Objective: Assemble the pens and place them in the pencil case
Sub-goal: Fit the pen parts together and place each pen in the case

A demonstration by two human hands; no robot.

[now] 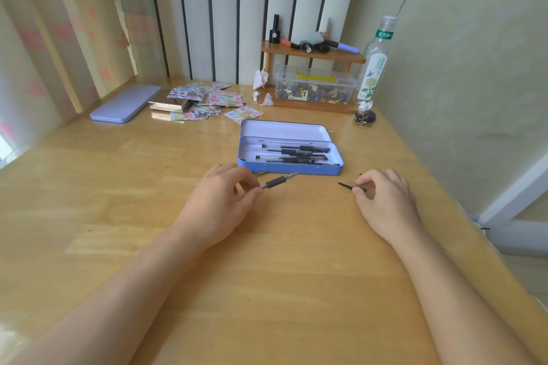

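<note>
An open blue tin pencil case lies mid-table with its lid up, and several black pens rest inside it. Just in front of the case, my left hand pinches a pen body with a dark rubber grip, its bare tip pointing right and up. My right hand pinches a clear pen cap with a black clip, held low over the table to the right of the case. Another small pen part lies half hidden behind my left fingers.
A closed lilac case lies at the back left beside a scatter of sticker packets. At the back right stand a wooden shelf over a clear box, a bottle, and keys. The table's right edge runs close by my right forearm.
</note>
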